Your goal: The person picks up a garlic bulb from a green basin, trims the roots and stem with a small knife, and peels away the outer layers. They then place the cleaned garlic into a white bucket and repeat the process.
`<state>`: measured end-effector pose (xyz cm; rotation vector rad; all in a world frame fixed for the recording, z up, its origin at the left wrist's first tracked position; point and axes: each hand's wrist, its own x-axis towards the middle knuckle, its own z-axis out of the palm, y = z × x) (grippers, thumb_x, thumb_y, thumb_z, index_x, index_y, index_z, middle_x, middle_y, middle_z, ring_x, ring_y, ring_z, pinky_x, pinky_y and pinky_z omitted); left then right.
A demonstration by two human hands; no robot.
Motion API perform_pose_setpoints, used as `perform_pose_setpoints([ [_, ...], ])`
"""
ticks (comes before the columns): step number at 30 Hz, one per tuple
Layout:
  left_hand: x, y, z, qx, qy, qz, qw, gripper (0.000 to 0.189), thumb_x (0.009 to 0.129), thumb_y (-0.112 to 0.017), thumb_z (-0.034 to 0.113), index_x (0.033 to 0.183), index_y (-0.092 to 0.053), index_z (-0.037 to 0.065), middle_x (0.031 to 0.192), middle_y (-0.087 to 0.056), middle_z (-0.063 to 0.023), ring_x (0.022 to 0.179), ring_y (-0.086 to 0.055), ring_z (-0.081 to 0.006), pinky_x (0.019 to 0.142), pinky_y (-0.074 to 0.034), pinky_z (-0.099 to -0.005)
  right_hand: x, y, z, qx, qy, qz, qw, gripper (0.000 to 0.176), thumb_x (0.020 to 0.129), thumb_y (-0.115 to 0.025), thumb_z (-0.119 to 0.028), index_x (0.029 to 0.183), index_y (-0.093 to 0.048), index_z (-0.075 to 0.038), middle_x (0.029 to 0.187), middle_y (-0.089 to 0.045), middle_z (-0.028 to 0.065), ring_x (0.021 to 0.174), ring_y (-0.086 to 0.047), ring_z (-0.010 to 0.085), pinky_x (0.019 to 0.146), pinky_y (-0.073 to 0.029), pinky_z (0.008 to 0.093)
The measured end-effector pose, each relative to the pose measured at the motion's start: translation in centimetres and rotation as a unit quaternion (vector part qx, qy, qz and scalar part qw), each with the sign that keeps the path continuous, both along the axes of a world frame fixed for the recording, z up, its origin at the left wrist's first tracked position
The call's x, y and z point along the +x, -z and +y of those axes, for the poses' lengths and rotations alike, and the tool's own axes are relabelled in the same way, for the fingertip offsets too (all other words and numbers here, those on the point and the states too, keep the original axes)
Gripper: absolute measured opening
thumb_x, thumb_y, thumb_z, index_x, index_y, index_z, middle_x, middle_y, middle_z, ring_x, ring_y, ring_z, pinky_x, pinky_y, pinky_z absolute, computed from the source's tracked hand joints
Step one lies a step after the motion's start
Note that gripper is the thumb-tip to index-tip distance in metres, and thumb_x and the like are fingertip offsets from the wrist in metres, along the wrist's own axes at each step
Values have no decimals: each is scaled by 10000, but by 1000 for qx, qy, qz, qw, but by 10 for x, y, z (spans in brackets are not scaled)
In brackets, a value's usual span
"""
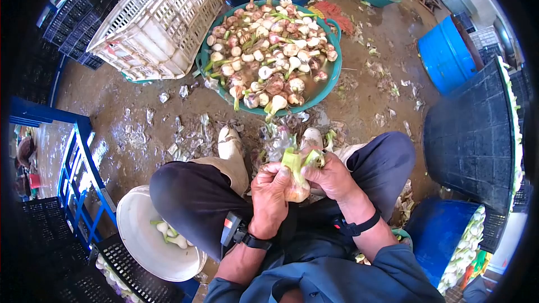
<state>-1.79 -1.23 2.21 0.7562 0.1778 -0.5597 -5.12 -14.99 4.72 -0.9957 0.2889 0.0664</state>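
Both hands meet above the knees: left hand (269, 191) and right hand (331, 177) pinch one bulb (296, 189) between closed fingers, likely so skins drop to the floor. White bowl (135, 219) waits near-left, within reach; teal basin (331, 87) sits far ahead.

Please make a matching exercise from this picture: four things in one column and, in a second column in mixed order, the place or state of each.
Things:
1. bulb with green stalk
2. teal basin
3. white bowl
4. white crate

Places or states:
A. tilted, left of the basin
B. gripped by the left hand and right hand
C. farther ahead on the floor, heaped full
D. on the person's left side, nearly empty

Pairs: 1-B, 2-C, 3-D, 4-A
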Motion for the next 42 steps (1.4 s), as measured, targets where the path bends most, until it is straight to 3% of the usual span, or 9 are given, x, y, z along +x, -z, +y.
perform_pose_setpoints([
  [4, 2, 0, -3, -33, -44, -30, 998, 121, 874, -646, 103, 945, -632, 6, 855, -635, -50, 742, -589, -103, 689, -488, -242, 2, 6, -10, 125, 29, 159, 979, 168, 875, -658, -241, 952, -592, -108, 770, -591, -34, 591, -533, 50, 482, -419, 195],
  [5, 2, 0, -4, -7, -72, -87, 994, 79, 862, -656, 82, 897, -640, 12, 838, -630, -45, 785, -584, -111, 708, -477, -258, 8, 13, -5, 73, 88, 188, 976, 219, 886, -633, -303, 961, -594, -102, 701, -563, -28, 471, -453, 43, 367, -264, 186],
  [8, 3, -7, 10, 175, 19, -254, 951, 46, 831, -675, 43, 844, -638, 19, 822, -626, -48, 811, -577, -132, 720, -462, -276, 14, 21, -21, 24, 160, 193, 968, 221, 901, -614, -296, 921, -609, -76, 653, -556, -17, 459, -450, 49, 372, -282, 189],
  [12, 6, -12, 7, 250, 148, -462, 838, 52, 780, -678, -3, 773, -636, 27, 750, -611, -70, 722, -587, -196, 687, -460, -299, 19, 12, -24, -65, 218, 154, 962, 216, 903, -615, -279, 910, -613, -63, 602, -532, -24, 409, -400, 50, 349, -263, 203],
  [16, 2, -7, 12, 326, 255, -421, 807, 81, 742, -705, 21, 791, -641, 14, 747, -623, -96, 727, -608, -247, 672, -473, -314, 30, 10, -36, -118, 356, 163, 913, 207, 879, -652, -284, 841, -584, -91, 564, -492, -37, 398, -390, 45, 331, -280, 202],
  [22, 6, -14, 7, 495, 202, -469, 703, 334, 722, -736, 102, 1019, -614, 10, 1016, -606, -172, 944, -582, -345, 794, -472, -387, 25, -8, -37, -164, 238, 123, 949, 162, 860, -681, -176, 892, -582, -52, 655, -563, -13, 499, -502, 72, 399, -379, 222],
  [25, 9, -14, 5, 484, 125, -475, 724, 426, 701, -742, 70, 1090, -578, 13, 1080, -579, -182, 1008, -553, -359, 850, -460, -406, 26, -6, -29, -164, 216, 82, 959, 214, 831, -710, -131, 942, -574, -10, 764, -604, 14, 624, -560, 88, 511, -464, 237],
  [32, 17, -10, -1, 416, 18, -482, 771, 329, 688, -734, -21, 985, -608, 47, 1016, -596, -135, 943, -580, -300, 801, -479, -369, 24, -7, -7, -391, 128, -44, 910, 226, 794, -733, -81, 910, -547, -25, 813, -582, 12, 726, -531, 85, 644, -451, 245],
  [42, 13, -6, 0, 403, 48, -456, 792, 154, 700, -718, -2, 806, -613, 35, 859, -579, -110, 809, -568, -295, 708, -459, -375, 18, -4, -4, -347, 129, -9, 929, 237, 777, -742, -43, 913, -548, -28, 834, -595, 6, 779, -540, 68, 699, -470, 239],
])
